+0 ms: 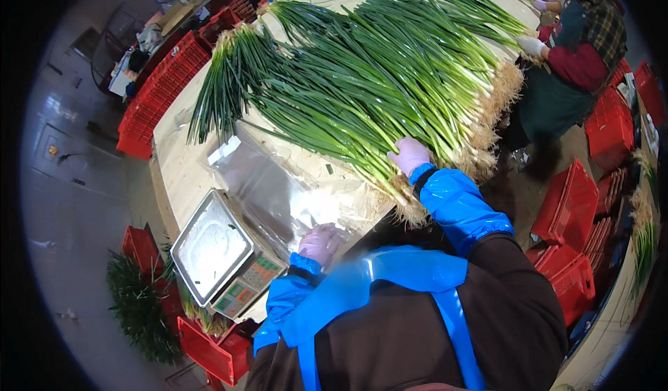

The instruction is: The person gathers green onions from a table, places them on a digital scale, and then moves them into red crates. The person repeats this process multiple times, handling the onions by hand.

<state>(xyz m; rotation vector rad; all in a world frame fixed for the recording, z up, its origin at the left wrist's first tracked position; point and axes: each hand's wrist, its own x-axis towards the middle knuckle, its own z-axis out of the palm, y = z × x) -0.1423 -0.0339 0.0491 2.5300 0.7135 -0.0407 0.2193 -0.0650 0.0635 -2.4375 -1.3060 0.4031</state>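
Observation:
A broad heap of long green onions covers the table, with pale roots towards the right. My right hand, in a thin pinkish glove, lies on the stalks of the nearest onions just above their roots; its fingertips are partly hidden among them. My left hand, gloved alike, rests on clear plastic bags at the table's near edge, its fingers partly lost in glare. Left of it stands a digital scale with a bare metal pan. A separate onion bunch lies at the heap's left end.
Stacked red plastic crates stand beyond the table's left edge. More red crates are at the right, and a red crate sits below the scale. A co-worker with gloved hands is at the right side of the table.

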